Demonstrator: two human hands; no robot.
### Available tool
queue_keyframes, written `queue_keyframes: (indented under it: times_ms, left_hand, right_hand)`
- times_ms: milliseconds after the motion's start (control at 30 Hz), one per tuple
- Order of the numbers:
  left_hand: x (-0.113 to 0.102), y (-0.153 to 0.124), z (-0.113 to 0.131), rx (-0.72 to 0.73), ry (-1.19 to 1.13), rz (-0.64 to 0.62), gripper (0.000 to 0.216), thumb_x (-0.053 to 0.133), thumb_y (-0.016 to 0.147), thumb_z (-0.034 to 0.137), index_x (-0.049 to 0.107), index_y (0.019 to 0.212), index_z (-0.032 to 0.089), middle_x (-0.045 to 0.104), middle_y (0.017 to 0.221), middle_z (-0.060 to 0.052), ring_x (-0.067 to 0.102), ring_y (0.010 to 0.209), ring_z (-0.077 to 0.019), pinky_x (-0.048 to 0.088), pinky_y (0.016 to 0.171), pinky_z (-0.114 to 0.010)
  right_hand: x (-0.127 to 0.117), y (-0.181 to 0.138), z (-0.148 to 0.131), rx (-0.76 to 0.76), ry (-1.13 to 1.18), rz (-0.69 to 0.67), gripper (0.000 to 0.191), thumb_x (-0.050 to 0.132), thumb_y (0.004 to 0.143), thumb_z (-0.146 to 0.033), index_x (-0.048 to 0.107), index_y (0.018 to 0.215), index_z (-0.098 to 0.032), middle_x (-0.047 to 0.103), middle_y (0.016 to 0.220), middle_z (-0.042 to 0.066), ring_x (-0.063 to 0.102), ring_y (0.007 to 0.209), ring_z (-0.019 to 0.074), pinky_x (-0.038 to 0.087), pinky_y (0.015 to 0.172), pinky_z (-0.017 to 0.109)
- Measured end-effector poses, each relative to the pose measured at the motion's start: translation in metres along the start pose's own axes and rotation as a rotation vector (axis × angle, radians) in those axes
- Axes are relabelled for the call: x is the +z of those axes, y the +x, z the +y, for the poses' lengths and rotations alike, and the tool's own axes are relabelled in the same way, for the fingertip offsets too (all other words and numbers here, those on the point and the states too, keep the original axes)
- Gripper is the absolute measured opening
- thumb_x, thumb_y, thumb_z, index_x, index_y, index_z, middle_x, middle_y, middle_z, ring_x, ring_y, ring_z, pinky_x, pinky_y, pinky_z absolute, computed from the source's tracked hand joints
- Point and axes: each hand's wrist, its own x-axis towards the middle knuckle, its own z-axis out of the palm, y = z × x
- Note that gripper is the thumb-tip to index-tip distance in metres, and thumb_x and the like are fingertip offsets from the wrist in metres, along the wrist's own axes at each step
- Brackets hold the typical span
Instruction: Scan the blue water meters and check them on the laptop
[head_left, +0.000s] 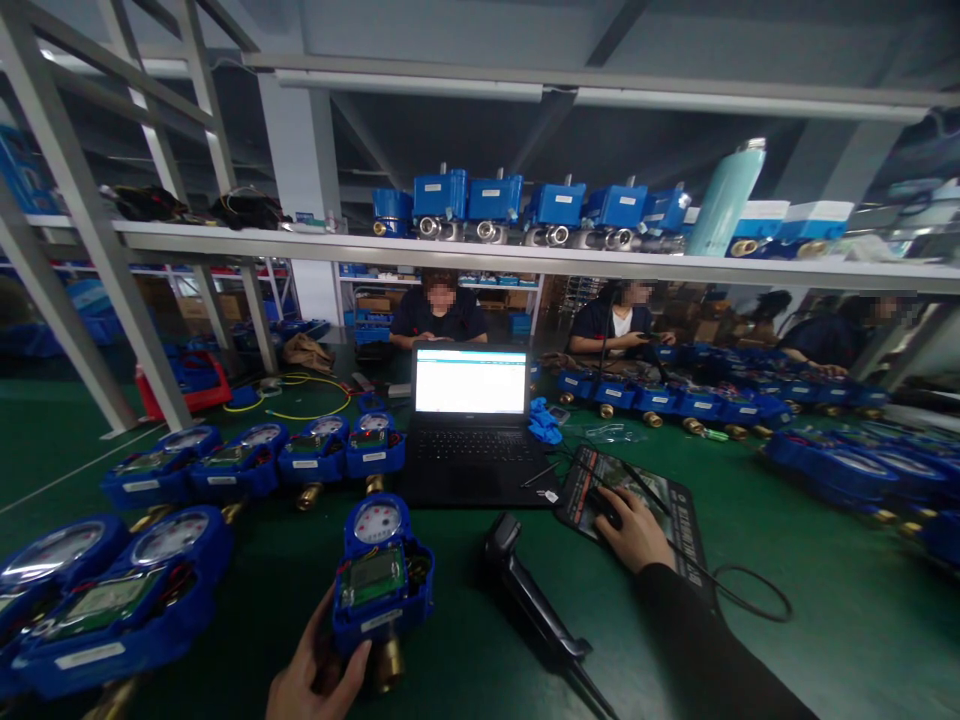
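Observation:
My left hand grips the lower left side of a blue water meter, thumb at its front edge. The meter has a round dial, an exposed green circuit board with a small display, and a brass pipe end. My right hand rests over a black computer mouse on a patterned mouse pad. Between my hands a black barcode scanner lies on the green table. Behind it stands an open laptop with a mostly white page on its screen.
More blue meters line the left side, and others the right. A shelf above carries meters and a pale green bottle. A blue crumpled glove-like item lies by the laptop. Several people sit across the table.

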Motion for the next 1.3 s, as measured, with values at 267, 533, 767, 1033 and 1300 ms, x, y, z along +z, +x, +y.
queue_keyframes:
  times_ms: [267, 533, 767, 1033, 1300]
  left_hand:
    - [0.0, 0.001, -0.005, 0.039, 0.01, 0.042, 0.085, 0.056, 0.07, 0.071, 0.052, 0.129, 0.011, 0.071, 0.101, -0.011, 0.066, 0.093, -0.0301, 0.055, 0.075, -0.036]
    - [0.0, 0.003, -0.007, 0.062, 0.022, 0.036, 0.088, 0.058, 0.069, 0.072, 0.052, 0.132, 0.011, 0.072, 0.092, -0.009, 0.067, 0.082, -0.027, 0.055, 0.067, -0.032]
    - [0.0, -0.001, 0.001, 0.009, 0.032, 0.03, 0.094, 0.053, 0.069, 0.075, 0.048, 0.135, 0.008, 0.071, 0.101, -0.012, 0.066, 0.092, -0.0293, 0.055, 0.074, -0.035]
    - [0.0, 0.0, 0.001, -0.021, 0.012, 0.014, 0.099, 0.053, 0.068, 0.077, 0.044, 0.137, 0.006, 0.069, 0.105, -0.014, 0.064, 0.098, -0.0306, 0.053, 0.08, -0.038]
    - [0.001, -0.002, 0.003, 0.028, 0.024, 0.023, 0.096, 0.053, 0.068, 0.076, 0.047, 0.136, 0.009, 0.071, 0.098, -0.011, 0.066, 0.092, -0.0304, 0.054, 0.075, -0.038]
  right_hand:
    - [0.002, 0.0, 0.003, -0.042, 0.04, -0.009, 0.046, 0.051, 0.082, -0.037, 0.062, 0.124, -0.022, 0.056, 0.127, 0.011, 0.056, 0.114, 0.0264, 0.046, 0.1, 0.041]
    - [0.004, 0.0, 0.009, -0.094, 0.072, -0.037, 0.047, 0.052, 0.081, -0.041, 0.062, 0.124, -0.023, 0.056, 0.128, 0.01, 0.056, 0.114, 0.0258, 0.047, 0.099, 0.04]
    - [0.005, 0.001, 0.009, -0.103, 0.08, -0.021, 0.046, 0.053, 0.08, -0.04, 0.062, 0.123, -0.024, 0.056, 0.128, 0.009, 0.058, 0.113, 0.0261, 0.048, 0.098, 0.041]
    - [0.005, 0.0, 0.006, -0.092, 0.08, 0.003, 0.045, 0.051, 0.081, -0.038, 0.063, 0.122, -0.024, 0.056, 0.127, 0.009, 0.057, 0.113, 0.026, 0.047, 0.099, 0.042]
    - [0.004, 0.0, 0.003, -0.066, 0.051, 0.007, 0.046, 0.05, 0.081, -0.038, 0.063, 0.123, -0.023, 0.056, 0.127, 0.01, 0.057, 0.113, 0.0259, 0.048, 0.097, 0.04]
